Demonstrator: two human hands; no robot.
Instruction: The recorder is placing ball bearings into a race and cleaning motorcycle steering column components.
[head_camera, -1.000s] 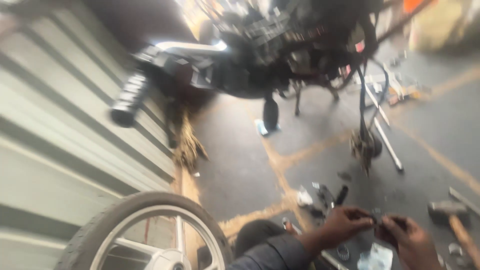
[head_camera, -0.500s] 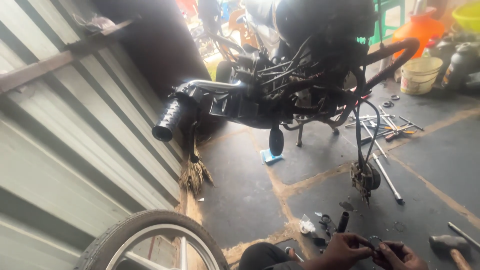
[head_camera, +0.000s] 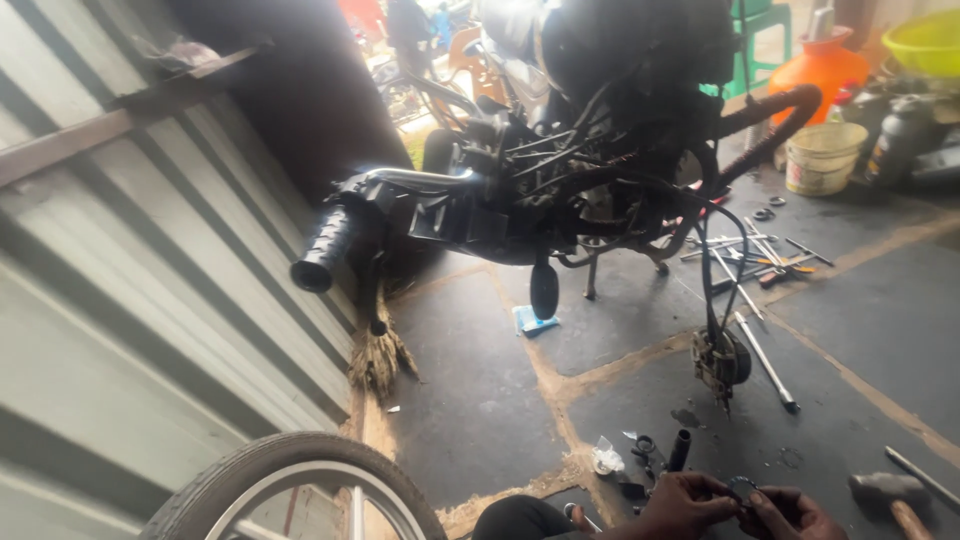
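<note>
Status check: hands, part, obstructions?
Left hand and right hand both pinching a small dark ring part. Hammer beside right hand, apart.

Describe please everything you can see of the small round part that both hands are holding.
The small round part is a dark ring, apparently metal, with a hole in its middle. It sits low in the view, above the dark floor, pinched between the fingers of the left hand and the right hand. Finer detail is too small to tell.

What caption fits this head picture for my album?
Two hands hold a small ring below a stripped motorbike.
</note>
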